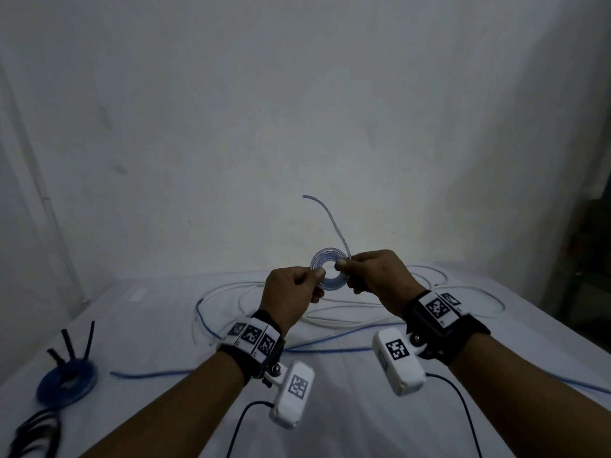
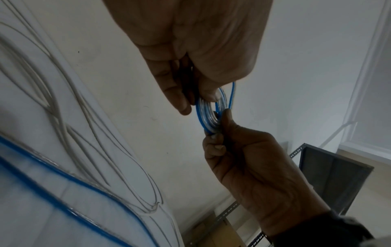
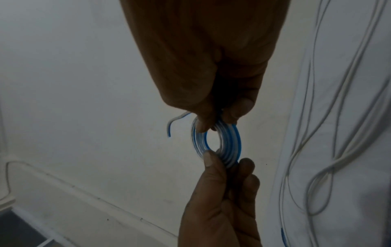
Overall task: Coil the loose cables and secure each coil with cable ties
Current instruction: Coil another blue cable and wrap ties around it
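Observation:
A small coil (image 1: 329, 271) of blue-and-clear cable is held up above the table between both hands. My left hand (image 1: 318, 276) pinches its left side with thumb and forefinger. My right hand (image 1: 342, 263) pinches the right side, where the free tail (image 1: 330, 223) curves up and away. In the left wrist view the coil (image 2: 208, 115) sits between the left hand (image 2: 197, 103) above and the right hand (image 2: 220, 130) below. The right wrist view shows the coil (image 3: 228, 143), the right hand (image 3: 220, 120) on its top and the left hand (image 3: 227, 162) on its bottom.
A loose white cable (image 1: 330, 312) and a loose blue cable (image 1: 330, 338) sprawl over the white table (image 1: 148, 325) beneath my hands. A blue coil (image 1: 67, 381) with black ties (image 1: 69, 342) sticking up lies at front left. A black bundle (image 1: 33, 434) lies beside it. A dark shelf (image 1: 588, 259) stands at the right.

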